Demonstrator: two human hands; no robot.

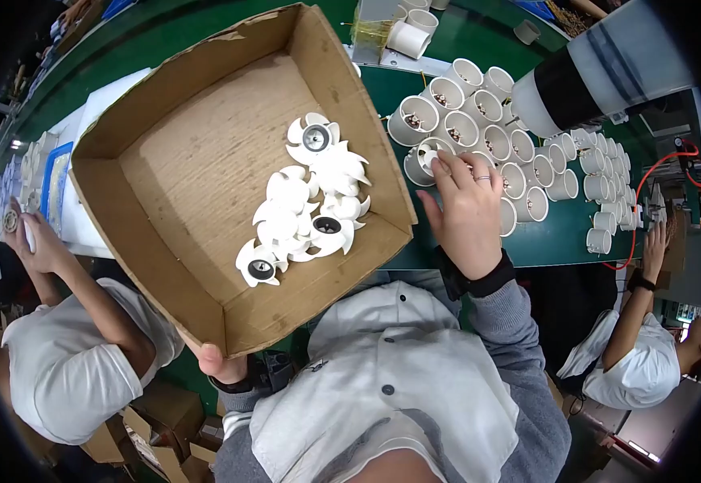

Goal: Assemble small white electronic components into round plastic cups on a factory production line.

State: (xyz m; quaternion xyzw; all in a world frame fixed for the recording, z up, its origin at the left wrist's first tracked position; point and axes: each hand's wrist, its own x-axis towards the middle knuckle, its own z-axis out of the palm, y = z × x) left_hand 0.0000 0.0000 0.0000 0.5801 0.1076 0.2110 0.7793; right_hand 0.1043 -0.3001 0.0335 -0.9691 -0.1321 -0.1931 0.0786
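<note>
My left hand (220,366) grips the near left corner of a tilted cardboard box (165,266); the thumb shows on the outside and the other fingers are hidden beneath. White fan impellers (282,205) lie piled in the box's right part, some showing dark round hubs. My right hand (469,211) is over the nearest white cylindrical cups, thumb spread away from the fingers. Its fingertips reach the rim of a cup (416,171) in which a white impeller (428,156) sits. The fingers are at this impeller, with no grip visible around it.
Rows of white cups (533,205) with small coloured parts inside stand on the green table (479,256). A large pale cylinder with a black band (560,84) juts in at upper right. A red hose (648,181) hangs at right. Co-workers sit left (84,354) and right (632,354).
</note>
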